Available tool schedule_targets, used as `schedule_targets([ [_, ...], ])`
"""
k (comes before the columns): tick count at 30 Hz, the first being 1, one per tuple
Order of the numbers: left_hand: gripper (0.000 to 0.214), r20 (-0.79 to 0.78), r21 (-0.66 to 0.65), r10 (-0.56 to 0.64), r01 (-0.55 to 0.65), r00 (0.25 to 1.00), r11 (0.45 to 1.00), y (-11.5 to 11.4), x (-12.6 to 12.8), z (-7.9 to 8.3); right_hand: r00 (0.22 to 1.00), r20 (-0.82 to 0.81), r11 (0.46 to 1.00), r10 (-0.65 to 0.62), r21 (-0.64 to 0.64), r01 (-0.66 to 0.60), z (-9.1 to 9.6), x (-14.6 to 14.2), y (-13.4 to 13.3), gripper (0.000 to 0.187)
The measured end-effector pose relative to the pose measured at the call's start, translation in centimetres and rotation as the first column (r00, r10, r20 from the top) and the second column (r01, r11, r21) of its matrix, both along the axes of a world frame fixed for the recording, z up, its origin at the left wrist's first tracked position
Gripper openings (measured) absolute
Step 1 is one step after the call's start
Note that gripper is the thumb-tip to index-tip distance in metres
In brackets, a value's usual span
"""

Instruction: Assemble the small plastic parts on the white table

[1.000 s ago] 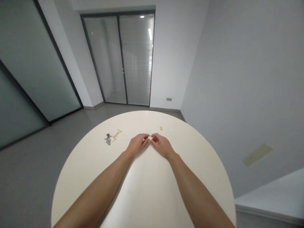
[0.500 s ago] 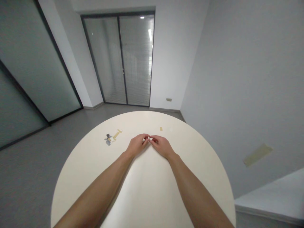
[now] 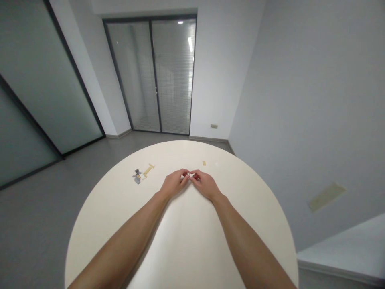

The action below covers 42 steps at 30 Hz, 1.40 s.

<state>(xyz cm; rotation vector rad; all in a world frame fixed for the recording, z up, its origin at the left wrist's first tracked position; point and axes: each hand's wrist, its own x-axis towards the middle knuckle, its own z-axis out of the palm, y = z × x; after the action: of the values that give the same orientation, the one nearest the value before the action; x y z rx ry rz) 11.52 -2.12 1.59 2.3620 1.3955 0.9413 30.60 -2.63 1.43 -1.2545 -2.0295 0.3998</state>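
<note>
Left hand [image 3: 174, 183] and right hand [image 3: 205, 184] meet at a small white piece [image 3: 189, 175], mid-frame.
Left of centre, grey pieces [image 3: 137, 180] and yellow strips [image 3: 147, 171] lie on the table [image 3: 186, 241]. Next, the bent fingertips have the white piece between them; whether each hand grips it, I cannot tell. Above the right hand lies a yellow scrap [image 3: 203, 163].

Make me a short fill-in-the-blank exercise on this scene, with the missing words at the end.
1. The left hand and right hand wear no gloves; both are ____.
2. On the table, the gray cluster lies nearer the ____ hand.
3. The lone yellow piece lies beyond the ____ hand.
4. Of table and wall, the large tan strip is on the ____.

Missing words: bare; left; right; wall.
</note>
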Motion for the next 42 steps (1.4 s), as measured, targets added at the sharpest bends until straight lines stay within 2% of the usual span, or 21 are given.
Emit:
schedule_targets([
  [22,0.025,-0.022,-0.020,-0.009,0.008,1.000,1.000,0.08,-0.15,-0.08,1.000,0.005,1.000,-0.008,0.017,0.008,-0.13,0.01,0.06,0.022],
  [29,0.024,-0.040,0.037,0.029,-0.028,0.999,0.999,0.14,-0.05,-0.23,1.000,0.002,1.000,0.006,0.019,-0.006,-0.29,0.03,0.25,0.020],
  [42,0.026,-0.021,0.092,0.018,-0.016,1.000,0.996,0.05,0.00,-0.21,0.998,-0.053,0.998,0.032,0.049,-0.029,-0.23,-0.04,0.16,0.017],
])
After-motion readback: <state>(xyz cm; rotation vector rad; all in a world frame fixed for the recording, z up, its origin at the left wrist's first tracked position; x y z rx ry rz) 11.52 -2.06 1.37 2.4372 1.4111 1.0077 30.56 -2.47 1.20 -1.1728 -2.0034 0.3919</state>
